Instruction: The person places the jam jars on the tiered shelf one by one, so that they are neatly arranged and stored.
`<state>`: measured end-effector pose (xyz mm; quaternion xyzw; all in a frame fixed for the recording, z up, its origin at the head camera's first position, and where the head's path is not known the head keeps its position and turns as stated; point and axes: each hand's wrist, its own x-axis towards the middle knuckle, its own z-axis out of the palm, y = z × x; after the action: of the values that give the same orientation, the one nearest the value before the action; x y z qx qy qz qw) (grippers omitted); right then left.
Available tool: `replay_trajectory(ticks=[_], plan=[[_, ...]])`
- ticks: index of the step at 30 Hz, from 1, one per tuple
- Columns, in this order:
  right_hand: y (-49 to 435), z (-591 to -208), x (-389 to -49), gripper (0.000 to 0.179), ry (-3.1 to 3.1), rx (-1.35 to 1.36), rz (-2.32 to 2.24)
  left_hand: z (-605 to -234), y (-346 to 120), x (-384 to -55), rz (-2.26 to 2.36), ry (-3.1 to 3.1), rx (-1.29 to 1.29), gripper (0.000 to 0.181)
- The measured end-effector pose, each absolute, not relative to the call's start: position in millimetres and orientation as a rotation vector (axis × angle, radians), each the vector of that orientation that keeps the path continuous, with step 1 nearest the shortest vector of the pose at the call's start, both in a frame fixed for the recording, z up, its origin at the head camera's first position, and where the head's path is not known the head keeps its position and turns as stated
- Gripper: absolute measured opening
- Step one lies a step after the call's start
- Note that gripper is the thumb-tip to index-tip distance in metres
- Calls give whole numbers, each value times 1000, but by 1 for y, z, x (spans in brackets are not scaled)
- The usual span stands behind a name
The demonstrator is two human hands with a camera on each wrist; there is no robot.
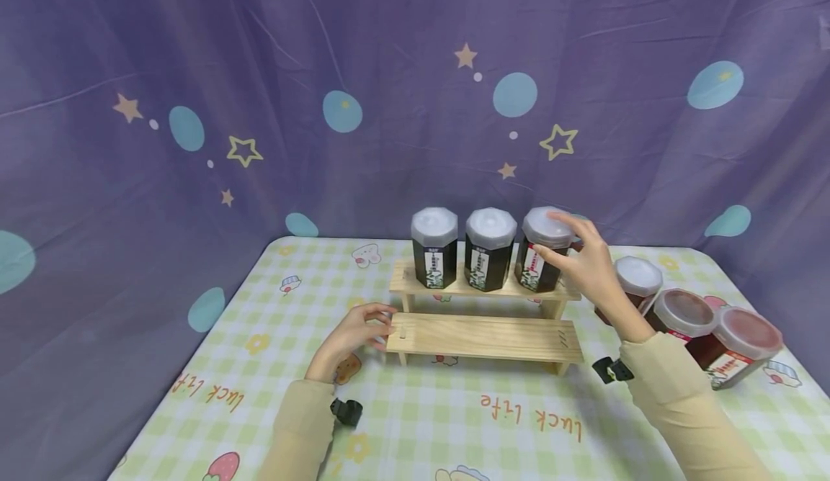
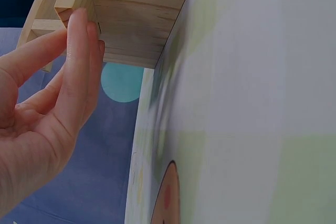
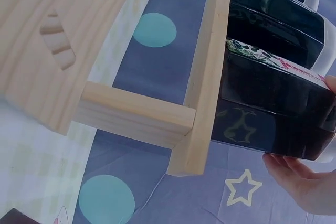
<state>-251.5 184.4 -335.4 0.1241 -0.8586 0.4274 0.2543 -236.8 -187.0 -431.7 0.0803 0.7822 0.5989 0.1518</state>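
My right hand [image 1: 590, 265] grips a dark eight-sided jar [image 1: 530, 268] near its pale lid, thumb on the label side and fingers round the lid. This jar is at the right of the upper board [image 1: 402, 283] of a two-step wooden rack, its base against the board in the right wrist view. Two matching jars, a middle one [image 1: 489, 258] and a left one [image 1: 435, 258], stand upright beside it. At the rack's left end, my left hand [image 1: 353, 333] touches the lower board [image 1: 480, 335] with extended fingertips, also shown in the left wrist view [image 2: 79, 40].
Right of the rack, beside my right forearm, three more jars sit on the table: a white-lidded one [image 1: 638, 276], a reddish-lidded one [image 1: 684, 312] and another [image 1: 746, 337] farther right. A green checked cloth [image 1: 441, 423] covers the table. Behind it hangs a purple curtain [image 1: 415, 157].
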Motion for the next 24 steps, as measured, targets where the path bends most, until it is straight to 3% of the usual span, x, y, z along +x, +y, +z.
replay_trajectory(ticks=[24], plan=[[207,-333,-230,45,-2266,431,1185,-435,-188,-239,1714,2246,237,41]])
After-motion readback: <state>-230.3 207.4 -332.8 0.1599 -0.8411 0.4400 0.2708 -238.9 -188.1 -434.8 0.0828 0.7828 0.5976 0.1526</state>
